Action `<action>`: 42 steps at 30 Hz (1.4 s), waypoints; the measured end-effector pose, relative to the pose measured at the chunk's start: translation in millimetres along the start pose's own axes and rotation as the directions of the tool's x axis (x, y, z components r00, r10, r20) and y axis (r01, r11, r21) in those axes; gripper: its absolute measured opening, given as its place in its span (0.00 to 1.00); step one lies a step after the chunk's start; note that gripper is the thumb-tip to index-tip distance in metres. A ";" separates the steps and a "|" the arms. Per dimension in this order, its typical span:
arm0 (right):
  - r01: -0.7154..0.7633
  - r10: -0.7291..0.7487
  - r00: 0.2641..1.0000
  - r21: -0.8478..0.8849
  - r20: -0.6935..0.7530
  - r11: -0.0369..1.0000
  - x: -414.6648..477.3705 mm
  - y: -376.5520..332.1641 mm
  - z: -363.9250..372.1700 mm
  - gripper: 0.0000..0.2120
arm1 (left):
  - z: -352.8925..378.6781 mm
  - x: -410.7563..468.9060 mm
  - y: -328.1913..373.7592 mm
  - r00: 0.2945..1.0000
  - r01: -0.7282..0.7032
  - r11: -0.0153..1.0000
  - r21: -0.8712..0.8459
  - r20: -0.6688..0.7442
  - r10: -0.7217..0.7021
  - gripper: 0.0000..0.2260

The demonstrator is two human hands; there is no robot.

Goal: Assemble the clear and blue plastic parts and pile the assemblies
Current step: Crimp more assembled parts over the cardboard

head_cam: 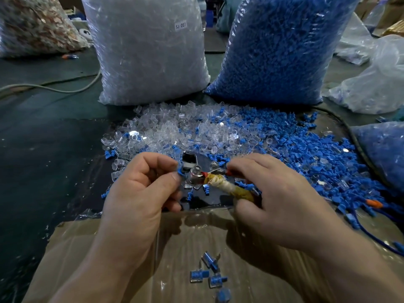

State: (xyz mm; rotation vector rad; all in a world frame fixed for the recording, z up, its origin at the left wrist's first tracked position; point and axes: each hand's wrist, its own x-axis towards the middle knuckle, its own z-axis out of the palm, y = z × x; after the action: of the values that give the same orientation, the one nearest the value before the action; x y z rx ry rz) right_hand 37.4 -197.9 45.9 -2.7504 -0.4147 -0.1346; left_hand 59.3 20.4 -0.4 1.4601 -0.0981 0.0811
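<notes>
My left hand (pixel 140 186) pinches a small blue plastic part (pixel 181 171) between thumb and forefinger, right beside a metal press tool (pixel 195 174). My right hand (pixel 282 193) grips the tool's cloth-wrapped handle (pixel 227 186). Loose clear parts (pixel 175 130) and blue parts (pixel 306 145) lie heaped on the table just beyond my hands. Several finished clear-and-blue assemblies (pixel 209 274) lie on the cardboard (pixel 109 248) near me.
A big bag of clear parts (pixel 146 49) and a big bag of blue parts (pixel 277 47) stand behind the heap. More plastic bags (pixel 376 84) sit at the right. A cable (pixel 43 87) crosses the dark table at the left.
</notes>
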 end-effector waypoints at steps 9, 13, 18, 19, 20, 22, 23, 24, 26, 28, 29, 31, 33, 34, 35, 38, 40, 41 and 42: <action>0.036 -0.038 0.999 0.067 0.023 0.997 -0.8 5.3 1.3 0.29 | 0.8 -1.4 5.1 0.993 -0.108 0.992 0.058 0.045 0.106 0.10; 0.059 -0.060 0.998 0.083 0.011 0.995 -0.7 6.0 4.5 0.25 | 4.0 -4.3 8.2 0.991 -0.128 0.990 0.061 0.037 0.126 0.10; 0.061 -0.062 0.998 0.057 0.015 0.996 -0.7 7.6 5.5 0.26 | 4.0 -4.5 9.7 0.992 -0.123 0.990 0.072 0.035 0.121 0.16; 0.066 -0.067 0.998 0.052 0.015 0.996 -0.7 6.6 5.6 0.25 | 3.8 -4.6 9.8 0.992 -0.120 0.990 0.073 0.044 0.117 0.16; 0.071 -0.072 0.997 0.046 0.013 0.996 -0.5 5.2 5.8 0.25 | 3.7 -4.7 10.2 0.992 -0.118 0.990 0.075 0.054 0.114 0.15; 0.070 -0.070 0.998 0.039 0.003 0.997 0.2 2.7 5.6 0.22 | 4.2 -4.5 10.6 0.992 -0.116 0.990 0.081 0.068 0.110 0.13; 0.062 -0.062 0.998 0.035 0.000 0.997 0.7 1.8 5.3 0.21 | 4.9 -4.4 10.6 0.992 -0.109 0.991 0.081 0.070 0.103 0.12; 0.053 -0.053 0.999 0.026 -0.002 0.998 1.3 1.1 5.0 0.20 | 5.3 -4.5 10.7 0.994 -0.096 0.993 0.075 0.065 0.092 0.10; 0.042 -0.042 0.999 0.008 -0.013 0.999 2.8 -0.8 4.2 0.20 | 5.6 -4.3 10.8 0.996 -0.083 0.995 0.052 0.045 0.080 0.09; 0.037 -0.036 0.999 0.010 -0.022 0.999 3.8 -3.7 3.9 0.20 | 5.7 -5.0 12.2 0.996 -0.090 0.995 0.048 0.026 0.088 0.09; 0.037 -0.037 0.999 0.014 -0.026 0.999 4.0 -4.5 4.3 0.19 | 5.7 -5.6 13.1 0.995 -0.095 0.994 0.053 0.020 0.094 0.09; 0.035 -0.034 0.999 0.031 -0.031 0.999 2.8 -2.9 5.2 0.18 | 6.3 -6.1 15.3 0.995 -0.103 0.993 0.063 0.010 0.102 0.09; 0.008 -0.007 1.000 0.044 -0.028 0.999 0.9 2.8 6.5 0.19 | 6.1 -4.4 15.5 0.995 -0.096 0.990 0.099 -0.011 0.097 0.13; -0.016 0.017 1.000 0.026 -0.026 1.000 0.9 6.6 7.9 0.21 | 5.2 -3.2 14.6 0.996 -0.071 0.989 0.126 -0.037 0.077 0.15; -0.045 0.045 0.999 -0.019 -0.030 0.999 1.9 10.9 9.7 0.23 | 4.1 -2.0 13.0 0.997 -0.033 0.988 0.151 -0.064 0.043 0.17; -0.144 0.136 0.989 -0.197 -0.052 0.970 10.9 19.3 15.6 0.29 | 6.9 -1.4 11.4 0.991 0.132 0.972 0.195 -0.040 -0.127 0.17; -0.177 0.171 0.984 -0.240 -0.047 0.954 17.3 21.2 19.2 0.30 | 12.2 -4.7 11.3 0.978 0.200 0.946 0.254 0.013 -0.210 0.15; -0.183 0.178 0.983 -0.251 -0.040 0.950 19.4 21.9 20.1 0.31 | 14.6 -6.3 11.1 0.974 0.214 0.938 0.272 0.020 -0.227 0.13; -0.189 0.187 0.982 -0.255 -0.030 0.948 20.5 22.6 20.5 0.31 | 17.0 -7.7 11.8 0.971 0.223 0.934 0.279 0.016 -0.237 0.11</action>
State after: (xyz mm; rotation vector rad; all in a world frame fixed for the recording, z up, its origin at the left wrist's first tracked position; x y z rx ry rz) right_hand 64.6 -205.3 22.3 -3.0259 -0.1377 -0.1575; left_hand 50.0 4.8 12.1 1.7427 0.0471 -0.1389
